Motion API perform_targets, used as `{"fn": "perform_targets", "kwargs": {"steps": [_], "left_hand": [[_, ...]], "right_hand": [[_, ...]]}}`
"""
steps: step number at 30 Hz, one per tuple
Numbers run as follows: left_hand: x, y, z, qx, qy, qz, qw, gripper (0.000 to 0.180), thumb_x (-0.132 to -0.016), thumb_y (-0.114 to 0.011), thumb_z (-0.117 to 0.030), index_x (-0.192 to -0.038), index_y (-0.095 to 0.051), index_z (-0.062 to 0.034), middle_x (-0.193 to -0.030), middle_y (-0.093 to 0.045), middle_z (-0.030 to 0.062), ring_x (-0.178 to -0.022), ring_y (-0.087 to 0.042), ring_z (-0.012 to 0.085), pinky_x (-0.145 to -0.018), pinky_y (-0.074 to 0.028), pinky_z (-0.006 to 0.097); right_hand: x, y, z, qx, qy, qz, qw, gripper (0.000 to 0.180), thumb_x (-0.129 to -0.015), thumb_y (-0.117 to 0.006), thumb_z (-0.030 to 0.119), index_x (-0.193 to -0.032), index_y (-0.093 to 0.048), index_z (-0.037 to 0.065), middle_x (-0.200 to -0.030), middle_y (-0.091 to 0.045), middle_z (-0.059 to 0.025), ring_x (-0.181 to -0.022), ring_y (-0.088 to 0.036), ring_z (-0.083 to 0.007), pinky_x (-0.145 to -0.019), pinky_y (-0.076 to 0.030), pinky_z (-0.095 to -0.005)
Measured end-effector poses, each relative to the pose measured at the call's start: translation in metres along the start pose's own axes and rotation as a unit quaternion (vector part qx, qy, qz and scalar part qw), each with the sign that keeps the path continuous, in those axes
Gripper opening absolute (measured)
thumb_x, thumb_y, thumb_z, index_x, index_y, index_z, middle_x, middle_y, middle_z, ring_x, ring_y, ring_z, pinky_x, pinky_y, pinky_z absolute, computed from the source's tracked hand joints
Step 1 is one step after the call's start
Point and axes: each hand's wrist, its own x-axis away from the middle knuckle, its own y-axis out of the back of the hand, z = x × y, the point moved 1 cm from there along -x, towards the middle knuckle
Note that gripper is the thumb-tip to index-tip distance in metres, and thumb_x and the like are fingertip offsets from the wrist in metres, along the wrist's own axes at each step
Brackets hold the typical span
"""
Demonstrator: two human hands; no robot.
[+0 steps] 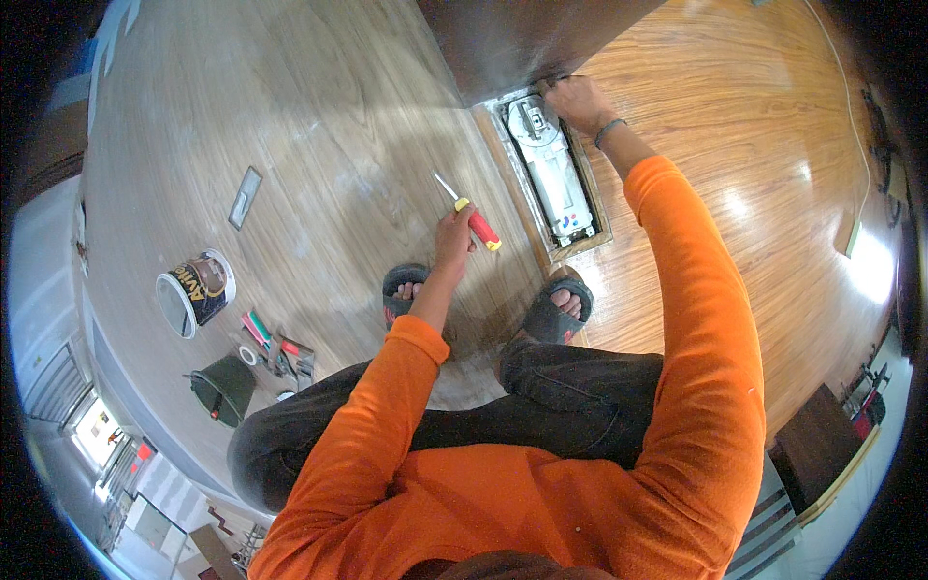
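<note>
My left hand is closed around a screwdriver with a red and yellow handle. Its thin blade points away to the upper left, above the grey wood-look floor. Ahead and to the right, a silver floor door closer lies in a rectangular recess, its round end under the corner of a dark door panel. My right hand is at the far right edge of the recess, close to the panel's bottom. Its fingers are curled and pressed together; whatever they grip is hidden.
A grey rectangular plate lies at left. Nearer stand a white-and-dark paint bucket and a dark bucket, with several hand tools and a white tape roll beside them. A pale cable runs along the far right.
</note>
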Motion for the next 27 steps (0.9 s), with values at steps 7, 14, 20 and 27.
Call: {"fn": "perform_targets", "kwargs": {"steps": [7,14,20,27], "left_hand": [[-0.003,0.003,0.004,-0.126,-0.077,-0.025,0.989,0.034,-0.092,-0.060,-0.035,-0.092,-0.066,-0.0024,-0.064,-0.055,0.0023,-0.048,-0.049,0.0106,-0.045,-0.038,0.028],[-0.009,0.007,0.003,-0.141,-0.105,-0.024,0.984,0.035,-0.090,-0.062,-0.036,-0.089,-0.066,-0.0014,-0.061,-0.052,0.0033,-0.048,-0.048,0.0117,-0.045,-0.037,0.030],[-0.008,0.013,0.000,-0.134,-0.085,-0.004,0.987,0.037,-0.089,-0.064,-0.040,-0.088,-0.067,-0.0027,-0.058,-0.049,-0.0004,-0.045,-0.047,0.0102,-0.041,-0.036,0.029],[-0.011,0.020,0.000,-0.136,-0.065,0.030,0.988,0.033,-0.089,-0.065,-0.042,-0.087,-0.065,-0.0083,-0.054,-0.044,-0.0040,-0.039,-0.042,0.0080,-0.035,-0.033,0.026]], "right_hand": [[-0.008,-0.004,0.000,-0.030,-0.052,0.058,0.997,0.036,-0.093,-0.049,0.012,-0.128,-0.051,0.012,-0.089,-0.069,-0.0121,-0.079,-0.070,-0.0269,-0.065,-0.057,-0.0386],[-0.007,0.006,0.007,-0.032,-0.074,0.058,0.995,0.032,-0.095,-0.048,0.015,-0.127,-0.052,0.015,-0.086,-0.070,-0.0122,-0.079,-0.071,-0.0294,-0.063,-0.058,-0.0415],[-0.003,0.006,0.006,-0.067,-0.146,0.064,0.985,0.023,-0.093,-0.050,0.018,-0.109,-0.064,0.009,-0.089,-0.072,-0.0137,-0.082,-0.071,-0.0304,-0.065,-0.058,-0.0441],[-0.007,0.026,0.018,-0.093,-0.168,0.062,0.980,0.020,-0.091,-0.052,0.017,-0.091,-0.070,0.009,-0.091,-0.072,-0.0136,-0.085,-0.071,-0.0297,-0.069,-0.058,-0.0419]]}}
